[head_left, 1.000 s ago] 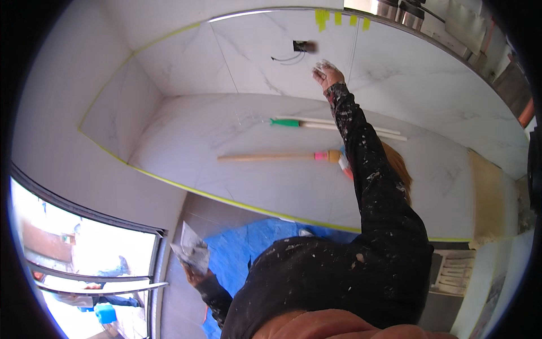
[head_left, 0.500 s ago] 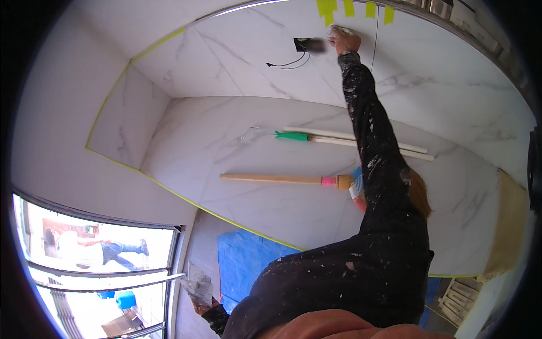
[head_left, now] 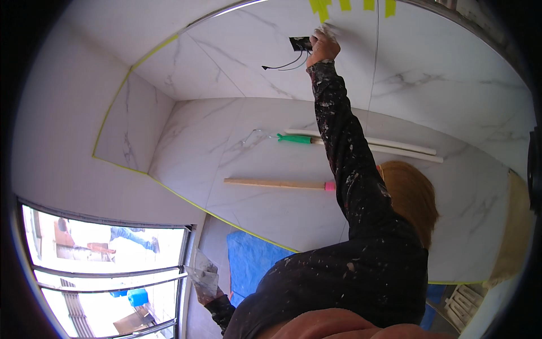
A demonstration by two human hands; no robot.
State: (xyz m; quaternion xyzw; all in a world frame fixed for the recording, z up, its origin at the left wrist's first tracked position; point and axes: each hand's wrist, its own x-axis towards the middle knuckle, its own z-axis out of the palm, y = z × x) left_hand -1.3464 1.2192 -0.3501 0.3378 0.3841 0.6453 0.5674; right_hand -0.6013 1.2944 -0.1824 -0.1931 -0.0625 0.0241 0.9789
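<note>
My right hand is raised to the marbled wall tile, its fingers closed at the right edge of a dark rectangular cutout with loose wires. Whitish residue covers the fingers; what they grip cannot be made out. Down at the left, near the window, my left hand is closed around a flat, broad grey scraper smeared with pale material. Both dark sleeves are spotted with white. Below the raised arm lies a wooden handle with a pink band, its far end hidden by the sleeve.
On the marbled ledge lie a green-handled roller frame and pale rods. A brown bristly mass shows partly behind my arm. Yellow tape marks the wall. Blue sheeting hangs below. Through the window a person shows.
My right hand has moved left and slightly down along the wall, from beside the cutout to its edge. The view has shifted slightly. My left hand still holds the scraper.
</note>
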